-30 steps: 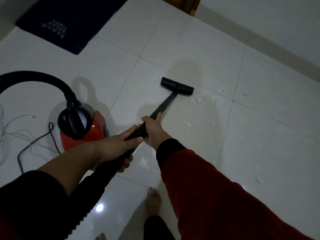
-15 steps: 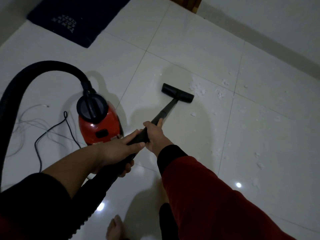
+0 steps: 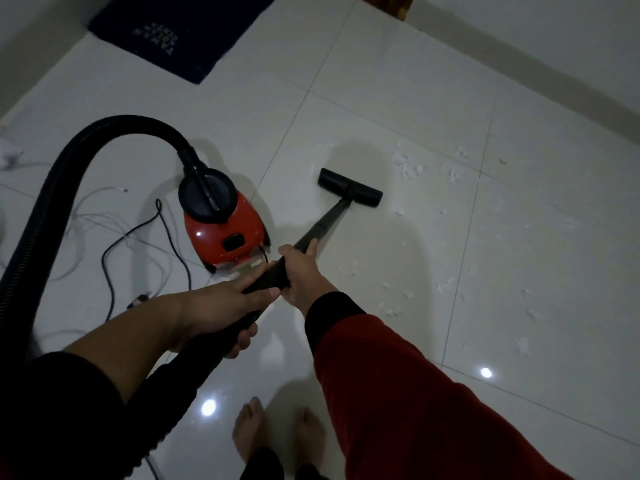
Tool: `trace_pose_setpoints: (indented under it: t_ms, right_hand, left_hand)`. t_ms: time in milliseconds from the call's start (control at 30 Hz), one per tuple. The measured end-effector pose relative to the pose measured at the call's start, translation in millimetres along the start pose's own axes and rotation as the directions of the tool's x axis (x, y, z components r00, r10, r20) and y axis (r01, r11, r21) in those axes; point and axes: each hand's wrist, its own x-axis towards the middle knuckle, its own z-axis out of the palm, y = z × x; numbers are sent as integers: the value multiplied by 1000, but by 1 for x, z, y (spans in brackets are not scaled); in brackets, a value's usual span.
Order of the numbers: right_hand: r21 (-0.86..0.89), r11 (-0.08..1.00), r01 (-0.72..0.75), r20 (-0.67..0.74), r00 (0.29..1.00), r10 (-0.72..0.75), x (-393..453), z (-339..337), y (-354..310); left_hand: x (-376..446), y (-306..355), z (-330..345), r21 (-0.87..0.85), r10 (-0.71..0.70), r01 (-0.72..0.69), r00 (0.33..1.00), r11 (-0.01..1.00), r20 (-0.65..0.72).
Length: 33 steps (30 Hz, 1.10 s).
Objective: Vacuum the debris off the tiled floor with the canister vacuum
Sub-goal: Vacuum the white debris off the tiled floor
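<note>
Both hands, left hand (image 3: 221, 306) and right hand (image 3: 301, 271), gripping wand (image 3: 325, 223), floor head (image 3: 349, 187) flat on tile mid-sweep, debris (image 3: 408, 164) just beyond; next push forward-right.

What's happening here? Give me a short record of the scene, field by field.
Activity: a person vacuums a white tiled floor
Left hand: grips the black wand near the hose end
Right hand: grips the wand further down
Floor nozzle: flat on the tile, left of most scraps
Debris: white scraps scattered to the right of the nozzle
Canister: red, left of the wand, black hose arching from its top
Also there: dark mat, loose cables, bare feet
</note>
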Motion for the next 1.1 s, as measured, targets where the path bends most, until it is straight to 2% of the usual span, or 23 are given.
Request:
trace_pose_setpoints:
  t_ms: [433,1100]
  right_hand:
    - [-44,997,-60,46,997,62,-41,-22,46]
    - [42,999,-13,-40,999,15,-90,13,147]
  left_hand:
    - [-43,-49,36,-51,-22,20,998,999,-51]
    - [-108,-131,2,57,-40,40,999,998,-7]
